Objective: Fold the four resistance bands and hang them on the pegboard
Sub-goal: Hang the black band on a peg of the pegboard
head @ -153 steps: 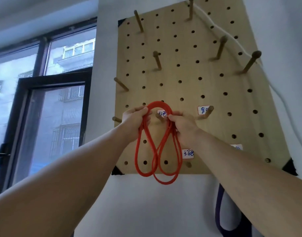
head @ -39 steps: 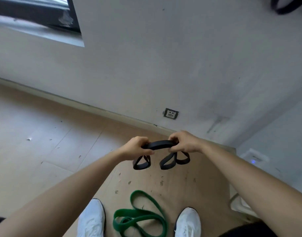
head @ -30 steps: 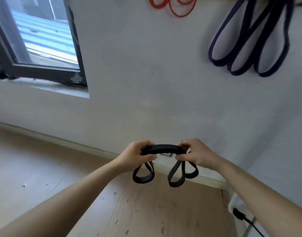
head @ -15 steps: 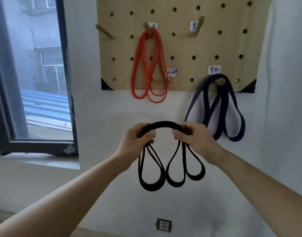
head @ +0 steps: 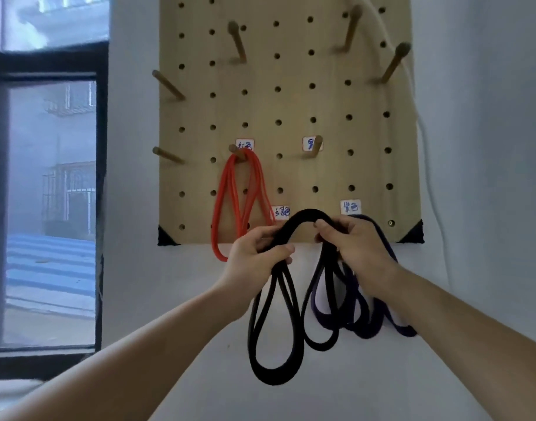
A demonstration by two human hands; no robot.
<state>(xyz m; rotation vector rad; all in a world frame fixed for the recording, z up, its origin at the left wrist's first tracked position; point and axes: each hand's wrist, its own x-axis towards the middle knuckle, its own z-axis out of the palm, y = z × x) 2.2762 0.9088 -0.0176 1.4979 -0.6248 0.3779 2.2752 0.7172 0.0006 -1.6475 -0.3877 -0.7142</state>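
Black band (head: 306, 214), folded into hanging loops, arches between both hands before the six o'clock edge of the wooden pegboard (head: 291, 101); the left hand (head: 254, 259) grips its bundled strands at the arch's eight o'clock; the right hand (head: 358, 247) pinches them at four o'clock; a red band (head: 213, 232) hangs from a peg at ten o'clock of the hands; a purple band (head: 385, 241) hangs behind the right hand; a bare labelled peg (head: 316, 145) stands at twelve o'clock.
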